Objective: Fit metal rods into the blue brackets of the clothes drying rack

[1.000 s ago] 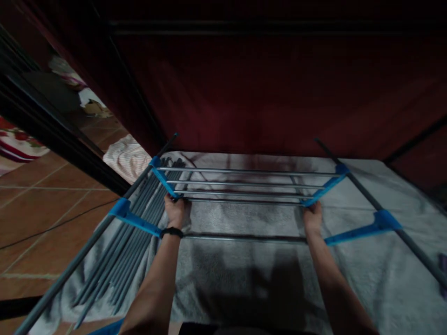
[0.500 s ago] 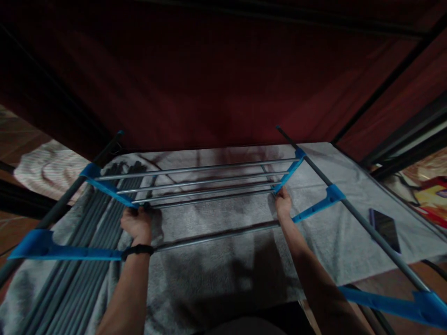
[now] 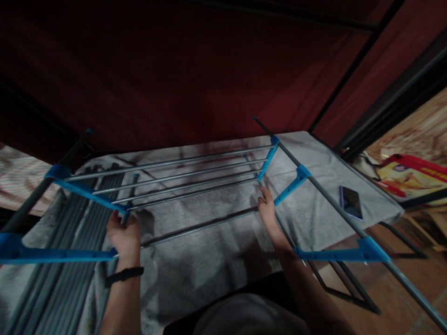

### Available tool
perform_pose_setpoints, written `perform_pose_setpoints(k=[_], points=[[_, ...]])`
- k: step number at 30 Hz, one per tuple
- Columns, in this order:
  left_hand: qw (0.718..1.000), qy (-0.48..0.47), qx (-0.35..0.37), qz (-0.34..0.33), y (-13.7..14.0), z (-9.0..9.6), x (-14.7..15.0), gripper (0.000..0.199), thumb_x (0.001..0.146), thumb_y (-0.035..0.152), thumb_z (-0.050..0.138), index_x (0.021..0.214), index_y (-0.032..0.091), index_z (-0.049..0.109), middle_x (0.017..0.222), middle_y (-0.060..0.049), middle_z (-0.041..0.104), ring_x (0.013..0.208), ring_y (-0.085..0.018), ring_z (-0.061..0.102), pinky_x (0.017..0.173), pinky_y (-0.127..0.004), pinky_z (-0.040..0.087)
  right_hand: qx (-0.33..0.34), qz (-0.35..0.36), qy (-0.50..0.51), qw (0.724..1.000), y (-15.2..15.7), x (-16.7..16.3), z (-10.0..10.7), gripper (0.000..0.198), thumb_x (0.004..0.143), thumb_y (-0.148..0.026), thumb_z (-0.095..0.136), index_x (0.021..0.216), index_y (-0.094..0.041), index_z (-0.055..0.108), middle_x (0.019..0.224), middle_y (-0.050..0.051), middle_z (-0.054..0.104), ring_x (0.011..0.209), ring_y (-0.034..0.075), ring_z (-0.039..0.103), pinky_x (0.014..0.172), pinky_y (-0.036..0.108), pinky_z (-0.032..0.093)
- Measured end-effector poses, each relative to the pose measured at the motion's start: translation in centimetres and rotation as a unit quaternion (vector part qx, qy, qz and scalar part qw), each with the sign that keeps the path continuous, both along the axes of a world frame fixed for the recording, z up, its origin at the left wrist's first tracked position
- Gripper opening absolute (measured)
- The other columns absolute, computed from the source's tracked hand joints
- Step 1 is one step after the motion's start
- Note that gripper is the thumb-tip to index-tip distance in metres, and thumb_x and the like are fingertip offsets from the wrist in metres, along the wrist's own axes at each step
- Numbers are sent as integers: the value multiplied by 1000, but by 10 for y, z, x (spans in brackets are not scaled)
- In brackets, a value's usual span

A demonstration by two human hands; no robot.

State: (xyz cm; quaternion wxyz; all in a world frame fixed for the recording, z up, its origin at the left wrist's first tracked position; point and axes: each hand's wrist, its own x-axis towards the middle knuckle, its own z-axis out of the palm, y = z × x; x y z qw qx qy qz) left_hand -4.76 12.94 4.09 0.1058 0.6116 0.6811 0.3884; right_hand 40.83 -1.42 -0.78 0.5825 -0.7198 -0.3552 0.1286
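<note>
A rack frame of grey poles and blue plastic brackets stands over a grey cloth (image 3: pixel 209 260). Its shelf has several thin metal rods (image 3: pixel 174 184) between a left blue bracket (image 3: pixel 82 190) and a right blue bracket (image 3: pixel 268 160). My left hand (image 3: pixel 123 235), with a dark wristband, is closed around a grey pole (image 3: pixel 132 188) at the lower end of the left bracket. Just below the right bracket, my right hand (image 3: pixel 267 207) is closed on another grey pole (image 3: pixel 251 166). A single lower rod (image 3: pixel 199 228) spans between my wrists. My fingertips are partly hidden.
Several loose grey tubes (image 3: pixel 64 251) lie side by side on the cloth at left. A phone (image 3: pixel 351 203) rests at right. A dark red panel (image 3: pixel 195 83) rises behind. Beyond the right edge are a red and yellow package (image 3: pixel 412 177) and dark metal legs (image 3: pixel 356 288).
The view has swung right, so the rack appears shifted left and more floor shows at right. My left fingers look slightly looser. Both hands stay by the inner ends of the brackets.
</note>
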Motion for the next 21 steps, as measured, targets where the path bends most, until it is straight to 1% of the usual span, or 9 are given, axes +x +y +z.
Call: perform_pose_setpoints(k=[2,4,6,8,9,11,14,17,21], points=[[1000,-23,-3,8,-36,-5,8,50,95,50,49,128,16,63,119,-13,71,106,-33,68,96,-53,56,-4,72,-131,989,-35,-26,-9,54,89,-16,47,139,-22,66,146,12,66,141,28,57,123,53,43],[994,-10,-14,-112,-68,-13,14,47,98,55,48,123,21,70,122,-11,75,115,-32,69,102,-49,56,-25,142,-254,956,-62,-44,-15,56,92,-12,44,143,-21,64,149,13,64,144,29,55,127,56,38],[971,52,-11,-234,-91,-22,18,47,101,58,46,119,24,73,120,-9,77,115,-30,70,105,-48,54,-54,176,-337,924,-75,-51,-15,59,95,-10,42,151,-19,57,152,13,63,147,30,52,129,59,34],[947,132,3,-294,-100,-28,18,49,103,59,44,121,25,74,118,-10,79,113,-31,70,104,-48,53,-79,181,-381,903,-75,-47,-10,59,99,-11,40,156,-19,52,149,13,65,146,28,53,129,58,33],[939,167,10,-300,-101,-31,18,50,104,58,44,123,24,75,117,-10,79,111,-31,70,102,-48,53,-88,182,-395,896,-72,-42,-6,57,101,-13,40,156,-20,53,146,12,67,142,28,55,128,57,34],[931,216,10,-294,-99,-31,20,47,106,53,43,125,24,75,115,-11,78,108,-32,70,97,-49,52,-96,193,-416,884,-63,-32,3,48,104,-16,40,147,-22,62,136,11,72,132,27,62,126,56,37],[923,242,-24,-299,-97,-24,26,40,107,41,44,125,23,76,113,-11,78,107,-31,69,96,-47,51,-98,228,-435,865,-54,-18,11,39,105,-19,43,130,-24,73,122,10,77,117,28,66,117,52,46],[920,240,-60,-305,-100,-14,35,35,107,35,48,125,23,76,115,-11,76,109,-29,67,99,-45,50,-95,258,-456,846,-50,-4,9,38,104,-20,46,127,-25,76,116,10,78,110,29,67,106,50,52],[920,238,-83,-300,-100,-7,51,33,107,30,52,128,24,76,114,-10,75,112,-27,65,103,-45,49,-90,256,-480,835,-48,16,1,37,106,-25,45,127,-23,76,118,12,78,110,30,69,99,47,53]])
